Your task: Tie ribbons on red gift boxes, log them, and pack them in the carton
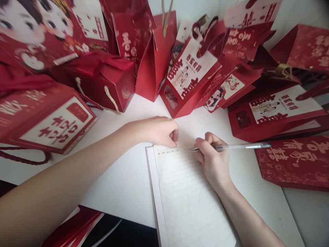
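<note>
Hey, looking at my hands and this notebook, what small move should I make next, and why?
Probably bring the pen tip to the notebook, just right of its handwritten marks. Your right hand holds the pen with its tip near there, the line looks bare beyond those marks, and your left hand is at the notebook's top edge.

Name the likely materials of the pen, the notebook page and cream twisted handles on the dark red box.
Pen: probably glossy clear plastic, as it looks see-through with highlights; its tip shines like metal.
Notebook page: likely matte paper, with faint ruled lines.
Twisted handles: dull cord, judging by spiralling strands; fibre unclear.
</note>
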{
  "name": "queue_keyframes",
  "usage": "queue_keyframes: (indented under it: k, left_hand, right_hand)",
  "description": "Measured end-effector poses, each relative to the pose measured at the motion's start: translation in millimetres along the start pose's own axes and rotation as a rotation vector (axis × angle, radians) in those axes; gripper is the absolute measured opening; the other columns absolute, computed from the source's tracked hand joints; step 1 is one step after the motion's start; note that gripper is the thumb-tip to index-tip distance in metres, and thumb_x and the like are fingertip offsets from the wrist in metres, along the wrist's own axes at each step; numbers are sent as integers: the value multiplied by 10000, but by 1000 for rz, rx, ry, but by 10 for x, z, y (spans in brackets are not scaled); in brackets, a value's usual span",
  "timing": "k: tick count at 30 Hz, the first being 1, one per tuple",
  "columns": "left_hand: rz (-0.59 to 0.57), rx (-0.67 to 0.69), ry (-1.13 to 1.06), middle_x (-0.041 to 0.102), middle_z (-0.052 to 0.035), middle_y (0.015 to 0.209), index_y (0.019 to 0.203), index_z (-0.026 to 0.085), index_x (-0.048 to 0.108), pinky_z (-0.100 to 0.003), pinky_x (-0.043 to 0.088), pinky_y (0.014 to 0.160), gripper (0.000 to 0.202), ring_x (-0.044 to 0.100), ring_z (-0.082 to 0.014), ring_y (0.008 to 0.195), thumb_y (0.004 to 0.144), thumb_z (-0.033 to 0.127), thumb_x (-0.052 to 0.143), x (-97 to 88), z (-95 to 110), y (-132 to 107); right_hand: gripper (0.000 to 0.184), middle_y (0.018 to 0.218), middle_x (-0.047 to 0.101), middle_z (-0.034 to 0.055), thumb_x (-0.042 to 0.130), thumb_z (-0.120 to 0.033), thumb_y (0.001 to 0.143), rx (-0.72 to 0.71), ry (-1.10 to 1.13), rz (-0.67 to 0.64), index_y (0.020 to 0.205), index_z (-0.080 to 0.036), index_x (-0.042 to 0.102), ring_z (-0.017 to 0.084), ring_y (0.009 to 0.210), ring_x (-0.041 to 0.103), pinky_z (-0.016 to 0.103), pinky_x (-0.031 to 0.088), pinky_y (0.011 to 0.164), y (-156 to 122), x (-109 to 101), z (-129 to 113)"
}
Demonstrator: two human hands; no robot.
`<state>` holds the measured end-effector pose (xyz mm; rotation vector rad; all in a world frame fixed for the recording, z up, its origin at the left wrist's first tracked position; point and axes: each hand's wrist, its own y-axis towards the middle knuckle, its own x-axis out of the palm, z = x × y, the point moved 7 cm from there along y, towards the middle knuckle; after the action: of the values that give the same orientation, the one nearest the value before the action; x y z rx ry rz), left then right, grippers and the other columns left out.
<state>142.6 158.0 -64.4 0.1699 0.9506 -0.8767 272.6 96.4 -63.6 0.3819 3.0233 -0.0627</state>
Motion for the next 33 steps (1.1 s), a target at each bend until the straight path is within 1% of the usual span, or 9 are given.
queue_keyframes:
  k: [3,7,12,15,17,20,23,28,33]
  left_hand:
    - [1,40,-34,643,10,854,790,214,663,-207,395,623,189,582,-134,764,651,338,628,-1,22,-21]
    - [1,61,-64,646,-3,814,766,193,677,-225,424,611,186,600,-151,738,628,319,677,-10,6,-40]
    - [154,96,-120,679,10,734,751,185,676,-203,481,575,178,634,-142,667,628,310,706,-127,94,-190]
    - [463,37,-33,680,-10,825,841,192,655,-230,517,654,191,643,-165,728,669,275,672,-306,191,-473]
    - [744,-27,28,638,-54,974,943,193,613,-294,496,826,191,614,-200,913,761,213,560,-495,229,-781]
    - [1305,-154,139,498,-138,1171,1106,173,489,-454,355,1003,297,457,-264,1167,810,184,479,-882,216,-1450]
    - [1754,-332,233,418,-159,1244,1205,178,366,-531,319,982,534,367,-319,1231,736,253,610,-1192,109,-2075]
    - [1701,-666,82,423,-213,1246,1211,120,332,-552,334,934,637,367,-364,1223,695,315,651,-1494,-373,-2383]
    - [1584,-566,34,601,-103,970,947,161,499,-411,440,859,188,575,-262,973,783,248,525,-1618,-442,-2372]
  right_hand:
    - [403,420,328,-94,622,-330,747,-9,122,102,562,-207,287,51,350,257,169,182,329,103,-148,35]
    - [344,484,421,-81,657,-416,724,-107,-47,223,638,-200,404,51,341,314,167,217,319,253,-315,41]
    - [356,660,536,-32,625,-488,649,-120,-129,148,803,-196,490,66,317,380,218,302,315,325,-284,37]
    - [360,691,539,-24,581,-496,645,-104,-115,130,822,-196,490,73,332,400,234,342,344,306,-274,35]
    - [345,674,519,-35,562,-495,656,-86,-97,132,823,-204,482,75,349,403,231,352,364,294,-273,44]
    - [352,649,500,-47,548,-514,650,-73,-92,112,816,-212,474,76,354,389,233,349,374,270,-249,48]
    - [383,613,494,-49,540,-539,624,-57,-99,88,813,-214,470,85,348,377,240,339,364,220,-229,45]
    - [419,595,522,-36,535,-558,592,-42,-93,49,826,-216,475,101,363,380,243,339,353,116,-236,40]
    - [354,542,507,-41,524,-516,615,-68,-103,56,795,-214,482,111,365,382,241,329,359,43,-272,27]
